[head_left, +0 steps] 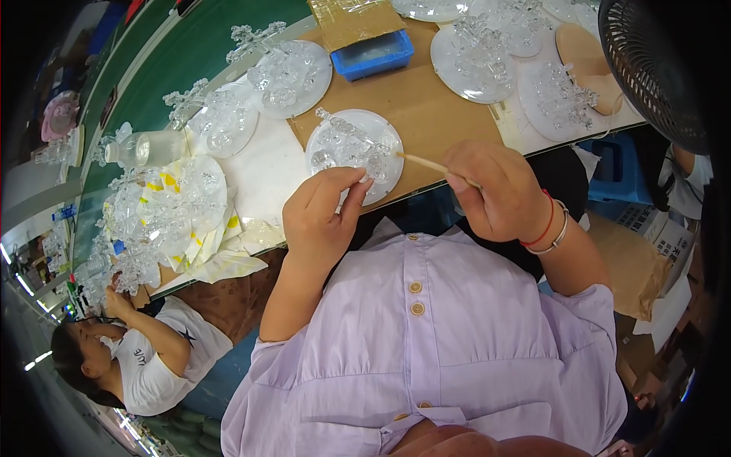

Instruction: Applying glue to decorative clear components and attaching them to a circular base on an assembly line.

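1. Head view: the left hand (324, 213) pinches at the near rim of a round clear plate (384, 133) loaded with glass ornaments (346, 145).
2. The right hand (502, 190) grips a thin wooden stick (422, 161), its tip pointing at those ornaments.
3. Beyond both hands sits a blue tray (373, 55); more loaded plates (472, 53) crowd either side.

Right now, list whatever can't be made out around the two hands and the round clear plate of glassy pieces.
- Head view: left hand fingertips curl over something; its own fingers hide what.
- Thin wooden stick in right hand: rear end buried in the fist.
- Clear glassy pieces on the round clear plate: too transparent and small to tell shapes.
- Black fan: cut off by the right edge.
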